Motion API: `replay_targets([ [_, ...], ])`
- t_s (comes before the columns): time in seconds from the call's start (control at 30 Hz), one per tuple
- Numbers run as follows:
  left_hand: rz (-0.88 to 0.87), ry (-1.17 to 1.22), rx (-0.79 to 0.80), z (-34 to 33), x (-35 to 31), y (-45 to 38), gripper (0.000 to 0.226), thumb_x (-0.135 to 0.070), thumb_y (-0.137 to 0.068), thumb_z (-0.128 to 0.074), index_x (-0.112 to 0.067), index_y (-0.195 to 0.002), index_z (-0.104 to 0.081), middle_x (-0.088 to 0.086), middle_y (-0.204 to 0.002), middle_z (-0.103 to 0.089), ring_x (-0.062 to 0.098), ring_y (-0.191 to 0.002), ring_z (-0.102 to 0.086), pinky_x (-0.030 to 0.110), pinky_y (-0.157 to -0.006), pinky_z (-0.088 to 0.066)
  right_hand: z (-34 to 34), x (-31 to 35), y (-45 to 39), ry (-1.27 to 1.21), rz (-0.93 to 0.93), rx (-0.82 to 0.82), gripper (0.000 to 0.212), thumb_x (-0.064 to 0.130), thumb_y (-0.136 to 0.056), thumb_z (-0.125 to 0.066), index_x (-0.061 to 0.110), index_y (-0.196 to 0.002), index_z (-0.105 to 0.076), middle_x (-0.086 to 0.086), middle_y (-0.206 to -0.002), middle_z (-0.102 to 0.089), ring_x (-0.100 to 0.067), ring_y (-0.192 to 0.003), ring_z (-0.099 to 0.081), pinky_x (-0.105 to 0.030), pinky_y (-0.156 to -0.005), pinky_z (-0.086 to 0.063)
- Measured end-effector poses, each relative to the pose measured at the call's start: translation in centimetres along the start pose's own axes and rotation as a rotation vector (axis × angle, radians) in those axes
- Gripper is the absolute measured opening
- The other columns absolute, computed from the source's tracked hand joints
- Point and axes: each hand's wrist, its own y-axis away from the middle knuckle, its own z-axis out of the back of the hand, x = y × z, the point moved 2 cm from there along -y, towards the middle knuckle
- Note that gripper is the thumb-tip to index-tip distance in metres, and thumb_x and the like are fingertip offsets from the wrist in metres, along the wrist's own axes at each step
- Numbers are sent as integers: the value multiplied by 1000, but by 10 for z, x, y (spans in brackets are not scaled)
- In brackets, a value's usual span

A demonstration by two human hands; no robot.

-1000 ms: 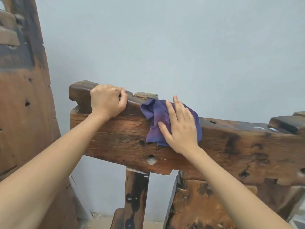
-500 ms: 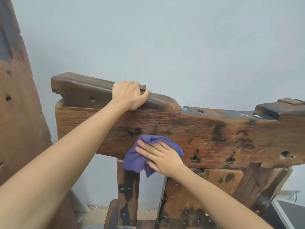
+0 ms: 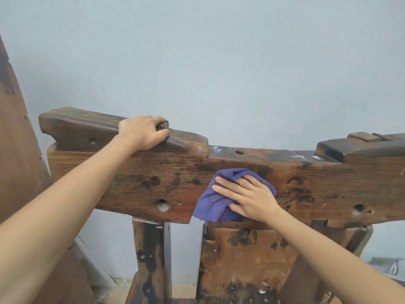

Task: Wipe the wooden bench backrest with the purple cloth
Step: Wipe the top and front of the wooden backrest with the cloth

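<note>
The purple cloth (image 3: pixel 215 201) now lies further right and higher on the backrest (image 3: pixel 328 185) face than half a second ago, pinned flat under the right hand's (image 3: pixel 252 199) spread fingers (image 3: pixel 225 189). The left hand (image 3: pixel 142 132) remains on the top rail, fingers curled over it.

— What can't you make out?
— The right hand (image 3: pixel 252 199) hides the middle of the purple cloth (image 3: pixel 210 205); the backrest (image 3: pixel 317 187) runs off the right edge.
— And the left?
— The wooden panel (image 3: pixel 15 172) is cut by the frame — the left hand (image 3: pixel 142 131) has its fingertips curled behind the top rail.
</note>
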Motion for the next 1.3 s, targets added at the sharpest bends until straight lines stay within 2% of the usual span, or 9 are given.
replay_targets([
  [0.13,93,24,27,5,-15,-9,46,-57,-83,-44,-22,-112,-53,11,-110,-66,35,-104,-58,39,-76,-40,4,-40,47,18,-166,-82,63,50,-104,-47,32,-161,-30,10,-172,-19,-22,-130,-51,-39,-108,-34],
  [0.27,87,-131,-51,5,-35,-14,53,-62,-82,-48,-14,-104,-53,14,-93,-62,37,-93,-60,38,-73,-43,-7,-50,106,19,-670,-203,66,54,-105,-32,28,-164,-18,-5,-168,-29,-31,-149,-31,-47,-125,-14],
  [0.47,39,-31,59,-8,-34,-12,80,-82,-78,-32,-14,-115,-52,15,-130,-56,31,-123,-50,49,-96,-37,-13,-15,80,-231,-1224,-335,72,32,-98,-38,21,-164,-11,-9,-173,-12,-33,-159,-8,-54,-125,-8],
  [0.67,14,-102,30,-11,-37,-14,78,-82,-79,-28,-15,-109,-53,9,-131,-59,27,-125,-52,52,-100,-38,-5,33,-26,-487,-1730,-693,70,48,-107,-27,14,-165,-7,-7,-173,1,-29,-160,1,-51,-127,-6],
  [0.77,14,-102,13,-11,-38,-17,73,-77,-83,-32,-14,-112,-54,9,-131,-60,28,-124,-52,52,-99,-39,-22,53,-57,-679,-1805,-544,75,46,-100,-37,13,-164,-17,-5,-171,3,-25,-159,-2,-45,-129,-8],
  [0.87,11,-91,7,-12,-39,-18,73,-75,-83,-34,-14,-118,-55,9,-133,-59,28,-125,-51,50,-97,-39,-18,88,-96,-582,-1676,-501,82,44,-97,-40,15,-165,-5,-5,-172,12,-26,-159,10,-45,-128,-2],
  [1.03,-11,-7,38,-9,-31,-20,57,-69,-84,-38,-18,-105,-55,6,-131,-61,27,-124,-53,50,-95,-38,-17,150,-152,-364,-1093,-370,77,51,-101,-40,22,-166,-9,-6,-174,-1,-32,-160,0,-51,-127,-2],
  [1.1,-22,23,95,-7,-28,-20,60,-67,-83,-38,-27,-123,-59,-1,-147,-52,23,-135,-46,52,-102,-34,-28,155,-141,-313,-828,-309,77,49,-98,-47,27,-165,-15,-1,-174,-7,-25,-161,-3,-48,-127,-4],
  [1.3,-48,7,195,0,-28,-15,56,-67,-84,-32,-47,-127,-61,-14,-157,-36,17,-142,-36,54,-106,-30,-37,103,-67,-249,-75,-55,73,41,-96,-56,35,-162,-26,12,-171,-21,-18,-131,-52,-36,-113,-33],
])
